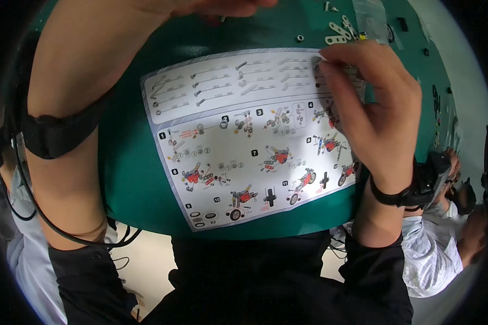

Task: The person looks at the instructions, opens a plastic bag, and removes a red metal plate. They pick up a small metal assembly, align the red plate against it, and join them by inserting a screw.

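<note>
A printed instruction sheet [244, 200] with small pictures of parts and a red model motorcycle lies on the green table. My right hand [382, 92] is over its upper right part, thumb and forefinger pinched together at the sheet's far edge. What sits between those fingertips is too small to make out. My left hand [222, 6] reaches to the far side and is mostly cut off by the top of the picture. Its fingers look curled, with a small shiny bit just below them. A small metal nut [224, 124] appears to rest on the sheet.
Beyond the sheet lie flat perforated strips [339, 32], a small ring [300, 38], and a clear plastic bag [371, 19] on the green table [130, 200]. Small black parts are at the right. Another person's sleeve [431, 260] shows at the right. A black cable [54, 225] runs along my left arm.
</note>
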`<action>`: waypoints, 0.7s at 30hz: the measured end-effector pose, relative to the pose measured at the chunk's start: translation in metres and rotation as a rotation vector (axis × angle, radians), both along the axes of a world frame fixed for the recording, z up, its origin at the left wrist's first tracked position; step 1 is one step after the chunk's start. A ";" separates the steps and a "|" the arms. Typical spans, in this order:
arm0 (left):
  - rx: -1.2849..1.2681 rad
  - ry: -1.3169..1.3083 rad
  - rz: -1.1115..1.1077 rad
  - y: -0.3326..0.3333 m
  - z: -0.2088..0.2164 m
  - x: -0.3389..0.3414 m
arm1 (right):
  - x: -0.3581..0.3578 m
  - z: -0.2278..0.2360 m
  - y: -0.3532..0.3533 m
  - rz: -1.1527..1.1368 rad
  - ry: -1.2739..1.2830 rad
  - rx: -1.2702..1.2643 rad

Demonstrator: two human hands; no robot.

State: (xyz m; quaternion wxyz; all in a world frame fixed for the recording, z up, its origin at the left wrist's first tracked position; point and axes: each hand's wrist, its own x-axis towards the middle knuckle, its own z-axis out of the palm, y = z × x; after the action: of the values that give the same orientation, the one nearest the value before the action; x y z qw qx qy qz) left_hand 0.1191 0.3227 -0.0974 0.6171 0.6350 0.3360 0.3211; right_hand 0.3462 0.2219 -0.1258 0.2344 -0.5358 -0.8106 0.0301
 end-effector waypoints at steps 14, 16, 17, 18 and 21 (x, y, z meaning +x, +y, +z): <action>0.152 -0.112 0.311 0.010 -0.006 0.000 | 0.002 0.001 0.007 -0.053 0.025 0.053; 0.147 -0.185 0.203 0.010 -0.006 -0.005 | -0.004 0.003 0.009 -0.042 0.036 0.025; 0.142 -0.187 0.211 0.010 -0.006 -0.004 | -0.005 0.002 0.011 -0.010 0.031 0.071; 0.136 -0.147 0.244 0.010 -0.006 -0.002 | -0.006 0.001 0.013 0.023 0.028 0.115; 0.156 -0.171 0.207 0.012 -0.008 -0.013 | -0.018 0.005 0.023 0.179 0.010 0.116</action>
State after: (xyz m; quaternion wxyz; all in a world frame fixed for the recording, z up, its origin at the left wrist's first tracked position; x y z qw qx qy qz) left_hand 0.1064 0.3342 -0.1050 0.5557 0.6135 0.3200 0.4610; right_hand 0.3286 0.2448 -0.1208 0.2653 -0.4467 -0.8544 0.0065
